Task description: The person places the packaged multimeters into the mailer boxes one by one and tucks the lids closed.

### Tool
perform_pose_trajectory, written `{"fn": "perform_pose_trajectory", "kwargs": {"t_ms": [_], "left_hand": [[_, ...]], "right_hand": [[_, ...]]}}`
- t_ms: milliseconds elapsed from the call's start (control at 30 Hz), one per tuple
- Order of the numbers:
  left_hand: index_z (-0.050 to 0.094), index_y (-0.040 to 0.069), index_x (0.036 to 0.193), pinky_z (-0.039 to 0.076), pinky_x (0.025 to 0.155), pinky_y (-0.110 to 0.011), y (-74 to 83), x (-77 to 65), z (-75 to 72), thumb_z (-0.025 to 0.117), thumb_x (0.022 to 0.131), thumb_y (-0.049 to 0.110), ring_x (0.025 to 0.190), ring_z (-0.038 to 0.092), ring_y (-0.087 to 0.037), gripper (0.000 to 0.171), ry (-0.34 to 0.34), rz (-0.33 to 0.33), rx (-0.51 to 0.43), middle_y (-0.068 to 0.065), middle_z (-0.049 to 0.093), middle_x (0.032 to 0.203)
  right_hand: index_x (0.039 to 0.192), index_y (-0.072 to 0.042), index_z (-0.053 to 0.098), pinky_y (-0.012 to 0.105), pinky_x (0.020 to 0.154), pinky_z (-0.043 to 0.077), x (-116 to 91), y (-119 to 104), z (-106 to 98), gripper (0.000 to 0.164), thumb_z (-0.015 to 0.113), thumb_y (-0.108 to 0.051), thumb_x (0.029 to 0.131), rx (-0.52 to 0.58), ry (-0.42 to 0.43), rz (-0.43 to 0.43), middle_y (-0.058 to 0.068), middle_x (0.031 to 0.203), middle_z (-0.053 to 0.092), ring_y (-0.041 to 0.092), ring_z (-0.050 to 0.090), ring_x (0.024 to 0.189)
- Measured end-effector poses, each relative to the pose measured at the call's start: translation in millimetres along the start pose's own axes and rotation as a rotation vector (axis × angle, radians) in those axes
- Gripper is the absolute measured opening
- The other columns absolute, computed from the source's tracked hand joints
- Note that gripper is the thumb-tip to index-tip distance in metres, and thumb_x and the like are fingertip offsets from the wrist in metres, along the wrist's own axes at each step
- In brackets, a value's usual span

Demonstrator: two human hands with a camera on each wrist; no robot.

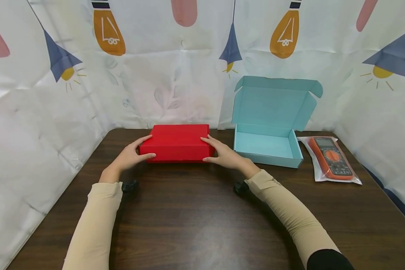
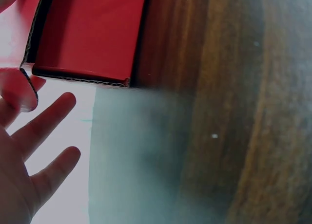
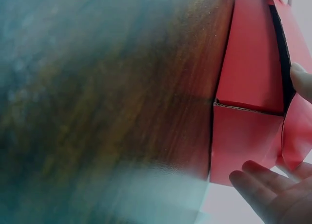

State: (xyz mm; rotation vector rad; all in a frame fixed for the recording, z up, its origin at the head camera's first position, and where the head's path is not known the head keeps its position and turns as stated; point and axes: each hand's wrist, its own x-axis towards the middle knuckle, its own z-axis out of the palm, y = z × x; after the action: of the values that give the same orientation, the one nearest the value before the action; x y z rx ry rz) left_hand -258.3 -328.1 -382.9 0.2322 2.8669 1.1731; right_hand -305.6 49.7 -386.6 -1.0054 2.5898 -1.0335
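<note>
A red cardboard box (image 1: 180,137) sits at the back of the table, its lid lowered over it. The left hand (image 1: 129,153) holds the lid's left end, thumb along the front edge and index finger near the top. At the opposite end the right hand (image 1: 224,153) holds the lid the same way. A dark gap under the lid (image 3: 287,31) shows in the right wrist view, with the right thumb (image 3: 302,80) at its edge. In the left wrist view a rounded side flap (image 2: 19,90) sticks out beside the left hand's spread fingers (image 2: 46,119).
A light blue box (image 1: 266,144) stands with its lid raised, right of the red box. Beyond it, an orange multimeter (image 1: 332,155) lies in a clear plastic bag. A white patterned curtain (image 1: 138,82) hangs behind the dark wooden table (image 1: 179,217).
</note>
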Motion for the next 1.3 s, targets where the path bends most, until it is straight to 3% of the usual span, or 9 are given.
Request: {"fn": "perform_pose_trajectory", "kwargs": {"t_ms": [267, 700, 1300], "left_hand": [[0.024, 0.015, 0.164, 0.051, 0.097, -0.058, 0.9, -0.5, 1.7, 0.074, 0.092, 0.037, 0.129, 0.042, -0.045, 0.091, -0.022, -0.003, 0.001, -0.029, 0.036, 0.152], [0.023, 0.013, 0.164, 0.038, 0.106, -0.067, 2.3, 3.2, 3.8, 0.074, 0.092, 0.033, 0.139, 0.032, -0.047, 0.091, -0.035, 0.028, 0.044, -0.024, 0.019, 0.166], [0.02, 0.012, 0.165, 0.037, 0.107, -0.067, -1.4, 5.2, 6.9, 0.074, 0.091, 0.036, 0.143, 0.027, -0.047, 0.094, -0.055, 0.046, 0.078, -0.02, 0.014, 0.168]], "right_hand": [[0.162, -0.014, 0.03, 0.051, 0.106, 0.047, 0.4, -0.7, 2.4, 0.087, 0.079, -0.022, 0.091, -0.025, 0.002, 0.002, 0.014, 0.169, 0.017, 0.035, 0.028, 0.149], [0.162, -0.013, 0.031, 0.051, 0.109, 0.044, 1.9, -5.4, 5.5, 0.086, 0.079, -0.023, 0.092, -0.111, 0.006, 0.036, 0.015, 0.169, 0.018, 0.036, 0.029, 0.149], [0.163, -0.014, 0.029, 0.048, 0.105, 0.048, 1.7, -6.1, 6.3, 0.089, 0.08, -0.021, 0.091, -0.13, -0.02, 0.048, 0.014, 0.17, 0.014, 0.036, 0.03, 0.148]]}}
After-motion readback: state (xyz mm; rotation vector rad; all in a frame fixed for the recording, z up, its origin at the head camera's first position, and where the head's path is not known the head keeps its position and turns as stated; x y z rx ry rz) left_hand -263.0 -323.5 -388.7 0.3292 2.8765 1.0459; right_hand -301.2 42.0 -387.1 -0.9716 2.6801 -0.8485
